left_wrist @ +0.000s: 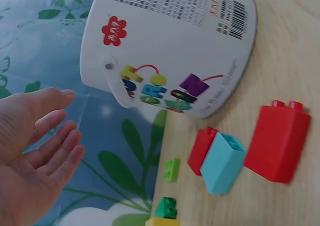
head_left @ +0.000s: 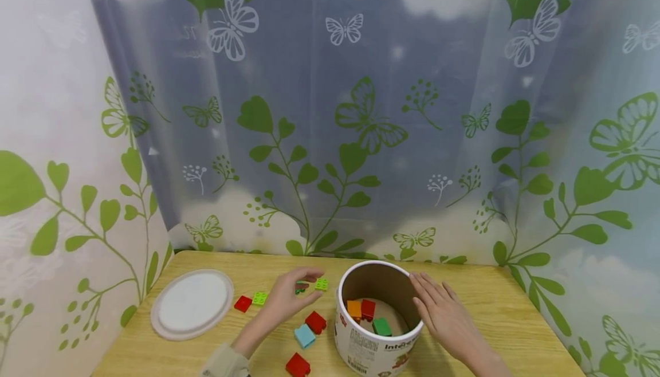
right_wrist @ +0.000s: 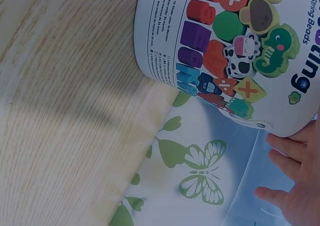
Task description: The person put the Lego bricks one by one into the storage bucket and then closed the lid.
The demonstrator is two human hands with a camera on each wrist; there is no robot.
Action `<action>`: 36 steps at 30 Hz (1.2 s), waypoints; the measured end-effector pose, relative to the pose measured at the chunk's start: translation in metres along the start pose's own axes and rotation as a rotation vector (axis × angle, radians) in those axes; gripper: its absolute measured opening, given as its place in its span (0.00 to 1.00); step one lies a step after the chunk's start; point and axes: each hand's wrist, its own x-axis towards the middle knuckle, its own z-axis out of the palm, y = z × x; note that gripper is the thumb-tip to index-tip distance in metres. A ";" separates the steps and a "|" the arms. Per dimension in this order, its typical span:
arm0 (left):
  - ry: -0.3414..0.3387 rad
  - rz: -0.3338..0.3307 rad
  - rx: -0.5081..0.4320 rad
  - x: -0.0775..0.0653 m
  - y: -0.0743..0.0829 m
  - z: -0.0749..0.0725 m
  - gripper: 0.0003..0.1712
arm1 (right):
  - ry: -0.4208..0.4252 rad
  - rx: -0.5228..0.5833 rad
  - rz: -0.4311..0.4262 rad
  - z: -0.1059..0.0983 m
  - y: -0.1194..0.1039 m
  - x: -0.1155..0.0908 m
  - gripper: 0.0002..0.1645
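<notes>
A white printed bucket stands on the table, with orange, red and green toy blocks inside. My right hand rests on its right rim, fingers extended. To the bucket's left, my left hand hovers over the table, thumb and fingers apart and nothing between them. Beyond its fingertips lies a lime green block; a dark green one is mostly hidden behind the fingers in the head view. Nearer me are a red block, a light blue block and another red block.
A round white lid lies at the table's left. Between it and my left hand sit a red block and a lime block. In the left wrist view a yellow block shows at the bottom edge. Patterned curtains enclose the table.
</notes>
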 end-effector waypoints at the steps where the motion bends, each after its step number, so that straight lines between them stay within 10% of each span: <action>1: -0.004 -0.001 0.001 -0.002 -0.002 0.000 0.21 | 0.006 -0.003 -0.004 0.000 0.000 0.000 0.29; 36: -0.462 -0.324 -0.219 -0.078 -0.050 0.007 0.17 | -0.002 -0.018 -0.007 -0.001 0.000 0.001 0.30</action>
